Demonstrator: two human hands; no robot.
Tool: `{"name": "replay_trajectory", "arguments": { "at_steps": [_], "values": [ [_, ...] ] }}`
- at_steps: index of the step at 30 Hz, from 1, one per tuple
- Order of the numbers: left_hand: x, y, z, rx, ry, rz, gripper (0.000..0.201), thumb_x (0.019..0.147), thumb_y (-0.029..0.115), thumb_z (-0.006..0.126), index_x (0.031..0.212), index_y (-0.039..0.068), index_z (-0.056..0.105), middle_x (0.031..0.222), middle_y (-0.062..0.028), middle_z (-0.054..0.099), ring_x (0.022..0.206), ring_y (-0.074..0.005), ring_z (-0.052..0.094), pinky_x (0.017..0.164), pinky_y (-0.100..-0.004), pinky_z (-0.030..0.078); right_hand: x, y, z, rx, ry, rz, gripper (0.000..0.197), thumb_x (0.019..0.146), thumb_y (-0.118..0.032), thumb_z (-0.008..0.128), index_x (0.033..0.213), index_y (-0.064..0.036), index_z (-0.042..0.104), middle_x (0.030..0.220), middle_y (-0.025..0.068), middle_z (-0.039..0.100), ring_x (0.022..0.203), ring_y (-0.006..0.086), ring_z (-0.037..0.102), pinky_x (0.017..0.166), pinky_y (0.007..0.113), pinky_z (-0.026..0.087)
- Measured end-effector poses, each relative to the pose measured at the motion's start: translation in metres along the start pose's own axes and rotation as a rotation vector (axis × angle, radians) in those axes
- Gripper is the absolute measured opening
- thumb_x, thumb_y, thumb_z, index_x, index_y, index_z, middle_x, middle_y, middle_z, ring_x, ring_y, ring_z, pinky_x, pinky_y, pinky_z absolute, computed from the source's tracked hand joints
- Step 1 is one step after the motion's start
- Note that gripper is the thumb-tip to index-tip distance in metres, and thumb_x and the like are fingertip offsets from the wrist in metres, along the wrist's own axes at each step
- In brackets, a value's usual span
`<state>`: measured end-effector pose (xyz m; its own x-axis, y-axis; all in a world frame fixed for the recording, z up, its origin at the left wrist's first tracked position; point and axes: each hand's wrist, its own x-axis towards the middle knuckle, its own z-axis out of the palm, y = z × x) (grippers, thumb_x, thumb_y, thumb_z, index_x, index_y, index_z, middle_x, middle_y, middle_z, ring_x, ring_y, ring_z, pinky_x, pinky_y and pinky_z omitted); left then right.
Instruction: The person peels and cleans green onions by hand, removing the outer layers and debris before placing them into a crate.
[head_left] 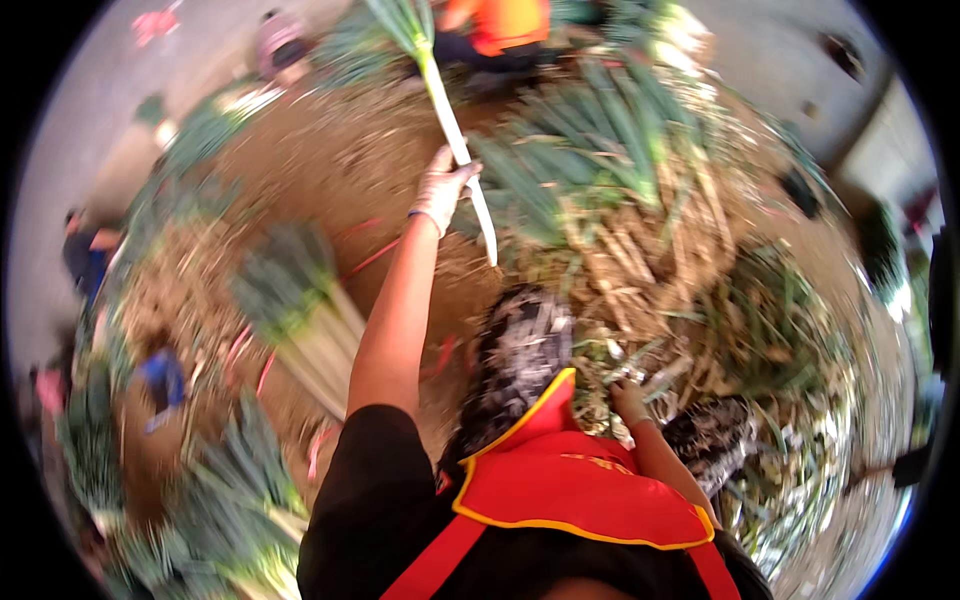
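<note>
Between left hand's [438, 193] thumb [468, 172] and fingers [441, 158]: leek [446, 108].

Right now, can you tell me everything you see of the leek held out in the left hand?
The leek is long and slender, with a smooth-looking, pale white stalk that turns light green, then fans into darker green leaves cut off by the picture's top edge. It slants, leaves toward the upper left, its slightly curved white end toward the lower right. The left hand grips the stalk's lower part; nothing else visibly touches it.

Two hands [438, 192], one held leek [445, 108], one red apron [580, 495] (heaped leeks [600, 140] blur past counting).
</note>
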<state>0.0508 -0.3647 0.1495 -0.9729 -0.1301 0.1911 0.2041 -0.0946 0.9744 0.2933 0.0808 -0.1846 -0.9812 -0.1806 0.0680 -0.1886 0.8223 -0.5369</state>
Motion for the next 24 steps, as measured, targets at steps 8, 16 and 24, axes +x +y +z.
{"name": "replay_trajectory", "arguments": {
  "at_steps": [8,16,24],
  "values": [
    [-0.158,-0.003,-0.274,0.445,0.471,-0.291,0.042,0.079,0.011,0.067,0.12,0.007,0.056,0.091,-0.0043,0.063,0.078,-0.0144,0.059,0.063,-0.0272,0.05,0.008,-0.034,-0.009,0.675,-0.358,0.652,0.022,0.089,-0.021,0.057,0.096,-0.0022,0.066,0.068,0.0062,0.063,0.045,0.0127,0.051,0.042,0.027,0.039],
    [-0.258,-0.033,-0.429,0.303,0.839,-0.366,0.049,0.082,0.003,0.065,0.127,0.008,0.05,0.092,-0.0069,0.064,0.071,-0.0144,0.06,0.053,-0.0263,0.05,0.002,0.104,0.055,-0.009,-0.483,-0.349,0.014,0.084,-0.016,0.061,0.089,-0.0029,0.064,0.072,0.0044,0.062,0.057,0.0172,0.055,0.051,0.029,0.045],
    [-0.293,-0.118,-0.452,0.161,0.955,-0.597,0.036,0.081,0.002,0.066,0.114,0.01,0.054,0.083,-0.0079,0.063,0.068,-0.0191,0.062,0.054,-0.0299,0.055,0.016,0.046,0.04,-0.199,-0.496,-0.307,0.021,0.081,-0.021,0.062,0.085,-0.0009,0.066,0.075,0.011,0.064,0.063,0.0226,0.061,0.059,0.034,0.051]
  ]
}}
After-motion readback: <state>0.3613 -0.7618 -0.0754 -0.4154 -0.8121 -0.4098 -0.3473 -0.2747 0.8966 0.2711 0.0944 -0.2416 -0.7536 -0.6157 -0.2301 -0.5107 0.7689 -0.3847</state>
